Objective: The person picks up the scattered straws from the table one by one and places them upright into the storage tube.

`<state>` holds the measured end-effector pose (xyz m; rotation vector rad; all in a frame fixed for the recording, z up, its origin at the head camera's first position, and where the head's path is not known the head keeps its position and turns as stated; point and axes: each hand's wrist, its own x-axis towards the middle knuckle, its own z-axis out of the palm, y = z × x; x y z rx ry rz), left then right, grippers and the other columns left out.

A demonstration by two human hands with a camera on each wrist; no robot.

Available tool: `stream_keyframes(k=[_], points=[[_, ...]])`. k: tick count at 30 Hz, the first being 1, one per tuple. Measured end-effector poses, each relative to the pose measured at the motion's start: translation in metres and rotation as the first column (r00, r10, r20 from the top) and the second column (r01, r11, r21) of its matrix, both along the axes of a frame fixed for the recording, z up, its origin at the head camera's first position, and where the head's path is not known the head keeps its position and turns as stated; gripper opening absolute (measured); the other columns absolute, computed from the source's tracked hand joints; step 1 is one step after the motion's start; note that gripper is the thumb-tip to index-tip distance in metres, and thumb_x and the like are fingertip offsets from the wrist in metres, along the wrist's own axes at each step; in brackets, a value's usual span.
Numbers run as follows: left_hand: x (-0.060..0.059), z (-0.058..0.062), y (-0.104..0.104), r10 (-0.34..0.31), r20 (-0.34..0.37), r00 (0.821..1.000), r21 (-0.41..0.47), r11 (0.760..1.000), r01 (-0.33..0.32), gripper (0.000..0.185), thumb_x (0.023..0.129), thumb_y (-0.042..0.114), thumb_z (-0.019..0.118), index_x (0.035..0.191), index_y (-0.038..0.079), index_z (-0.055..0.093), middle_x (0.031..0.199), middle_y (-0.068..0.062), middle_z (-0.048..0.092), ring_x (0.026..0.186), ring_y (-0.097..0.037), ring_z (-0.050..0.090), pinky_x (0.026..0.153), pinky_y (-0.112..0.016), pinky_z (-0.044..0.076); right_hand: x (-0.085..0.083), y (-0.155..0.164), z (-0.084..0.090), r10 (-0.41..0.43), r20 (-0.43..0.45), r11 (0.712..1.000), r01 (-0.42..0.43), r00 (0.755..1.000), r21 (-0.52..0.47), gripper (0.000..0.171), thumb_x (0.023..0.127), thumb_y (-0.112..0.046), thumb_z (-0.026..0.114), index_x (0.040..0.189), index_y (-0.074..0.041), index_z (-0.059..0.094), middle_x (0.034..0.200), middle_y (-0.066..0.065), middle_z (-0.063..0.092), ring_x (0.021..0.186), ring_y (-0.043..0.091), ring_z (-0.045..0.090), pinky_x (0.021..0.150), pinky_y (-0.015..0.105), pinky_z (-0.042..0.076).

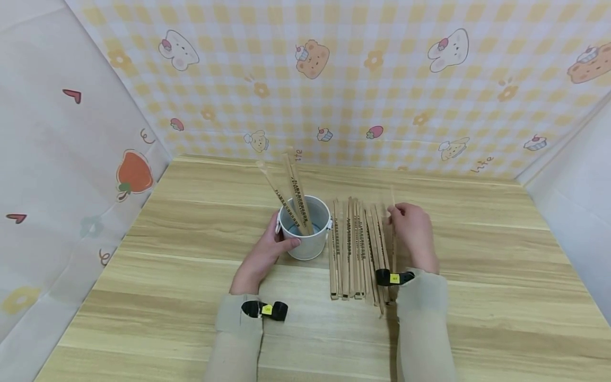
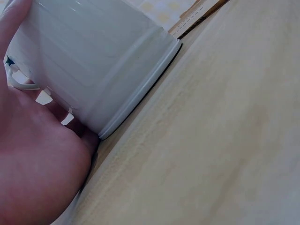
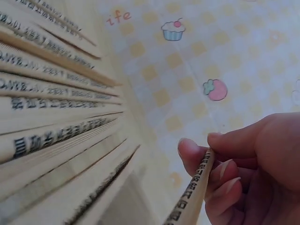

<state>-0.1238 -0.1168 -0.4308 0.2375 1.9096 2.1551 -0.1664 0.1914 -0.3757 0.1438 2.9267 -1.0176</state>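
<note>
A wooden table (image 1: 191, 297) lies under both hands, with picture-paper walls (image 1: 334, 85) behind the fingertips. On the table, just beside the right fingers, is a big row of paper-wrapped sticks (image 1: 355, 249), lying flat side by side. Between the two hands stands a small white bucket (image 1: 305, 227).

The left hand (image 1: 262, 257) curls round the near side of the bucket, thumb against its wall, holding it steady. The left wrist view shows the palm pressed close to the bucket's bottom edge.

The right hand (image 1: 414, 231) pinches one wrapped stick (image 3: 194, 194) between thumb and fingertips. That stick points up and away from the fingers, at the far end of the row.

Three sticks in the bucket (image 1: 292, 191) lean toward the left, past the left fingers. So I think a few are put in and many more are left in the row.

Nothing stands between the right fingers and the bucket but the row itself. The leaning sticks take up some room at the bucket's mouth.
</note>
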Motion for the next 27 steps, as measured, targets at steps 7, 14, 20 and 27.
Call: stream_keyframes(k=[7, 14, 20, 27], points=[[0.000, 0.000, 0.000, 0.007, 0.001, 1.000, 0.005, 1.000, -0.007, 0.082, 0.076, 0.020, 0.070, 0.138, 0.035, 0.019, 0.143, 0.003, 0.019, 0.131, -0.015, 0.018, 0.105, -0.038, 0.016, 0.005, -0.003, 0.019, -0.023, -0.053, 1.000, 0.022, 0.998, -0.020, 0.040, 0.096, -0.031, 0.032, 0.106, -0.005, 0.061, 0.079, 0.007, 0.065, 0.048, 0.018, 0.047, 0.044, 0.030, 0.038], [-0.001, -0.001, 0.001, 0.006, -0.002, 1.000, 0.011, 1.000, -0.006, 0.083, 0.075, 0.020, 0.070, 0.139, 0.033, 0.018, 0.144, 0.002, 0.019, 0.131, -0.017, 0.018, 0.105, -0.039, 0.016, 0.018, -0.010, 0.055, -0.084, -0.210, 0.996, 0.075, 0.974, -0.050, 0.044, 0.092, -0.044, 0.036, 0.090, -0.011, 0.063, 0.070, 0.003, 0.063, 0.046, 0.020, 0.047, 0.043, 0.031, 0.037], [-0.001, 0.000, 0.002, 0.003, -0.004, 1.000, 0.009, 1.000, -0.003, 0.084, 0.076, 0.019, 0.069, 0.140, 0.030, 0.017, 0.145, 0.000, 0.018, 0.131, -0.018, 0.017, 0.105, -0.040, 0.016, 0.033, -0.021, 0.083, -0.152, -0.406, 0.966, 0.048, 0.901, -0.256, 0.034, 0.088, -0.044, 0.046, 0.097, -0.016, 0.063, 0.074, 0.000, 0.064, 0.049, 0.018, 0.052, 0.042, 0.023, 0.043], [-0.001, 0.002, 0.000, 0.009, 0.002, 1.000, -0.007, 1.000, -0.009, 0.083, 0.076, 0.020, 0.069, 0.140, 0.029, 0.018, 0.144, -0.001, 0.019, 0.132, -0.022, 0.017, 0.105, -0.041, 0.016, 0.055, -0.052, 0.116, -0.255, -0.671, 0.842, -0.181, 0.697, -0.508, 0.020, 0.087, -0.018, 0.056, 0.095, -0.002, 0.065, 0.072, 0.011, 0.064, 0.049, 0.015, 0.050, 0.045, 0.019, 0.043]])
